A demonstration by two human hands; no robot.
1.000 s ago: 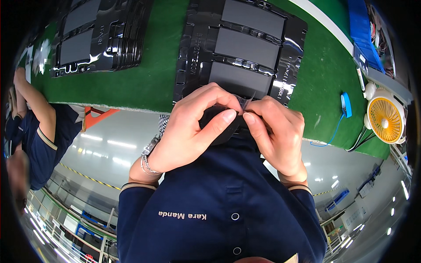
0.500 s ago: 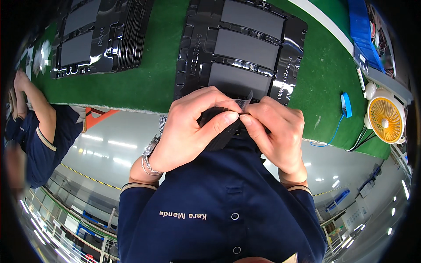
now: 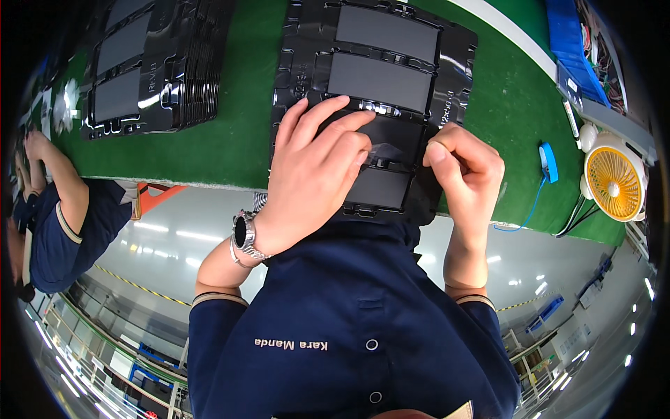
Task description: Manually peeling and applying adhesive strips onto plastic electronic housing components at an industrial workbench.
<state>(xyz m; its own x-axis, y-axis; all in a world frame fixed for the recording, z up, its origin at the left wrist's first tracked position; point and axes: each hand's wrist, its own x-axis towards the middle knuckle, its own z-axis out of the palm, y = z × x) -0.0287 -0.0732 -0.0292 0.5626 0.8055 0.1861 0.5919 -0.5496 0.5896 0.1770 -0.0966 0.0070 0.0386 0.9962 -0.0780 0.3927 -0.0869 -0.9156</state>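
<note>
A black plastic tray [image 3: 447, 70] lies before me on the green table, with several flat, dark grey, screen-like panels [image 3: 380, 78] in its slots. My left hand [image 3: 317, 160] rests over the tray's left side, fingers stretched out and spread over a black panel [image 3: 399, 134] in the third slot. A small translucent patch, perhaps clear film [image 3: 389, 151], shows beside its fingertips. At the tray's right edge my right hand [image 3: 466, 167] is closed, thumb against the curled index finger. Whatever it pinches, if anything, is hidden. The nearest panel [image 3: 380, 188] is partly covered by my left hand.
A stack of similar black trays [image 3: 167, 84] stands at the left. On the right are a yellow-and-white fan [image 3: 614, 187], a blue corded clip-like item [image 3: 548, 163], a marker [image 3: 571, 119] and a blue bin [image 3: 579, 52]. A co-worker [image 3: 66, 223] stands at the far left.
My hands were together, pinching clear film over a dark object at the tray's near edge. They have parted: the left reaches forward with spread fingers; the right moved to the tray's right edge.
</note>
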